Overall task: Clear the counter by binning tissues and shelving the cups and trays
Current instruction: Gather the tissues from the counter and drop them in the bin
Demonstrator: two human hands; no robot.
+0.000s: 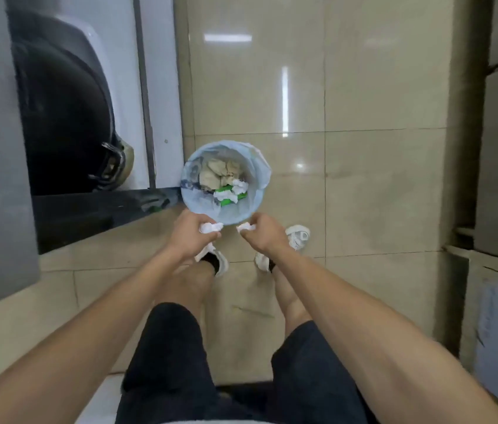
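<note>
Clutching tissues [211, 228] beside bin [260, 191]

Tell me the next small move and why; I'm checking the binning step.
Probably carry both hands slightly forward and let go. The left hand grips a crumpled tissue and the right hand a smaller wad, both at the near rim of the lined bin, not yet clearly over its opening.

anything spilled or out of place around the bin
Nothing stands out. The bin stands upright, its rubbish inside, no litter on the floor nearby. Left hand and right hand each grip a tissue.
</note>
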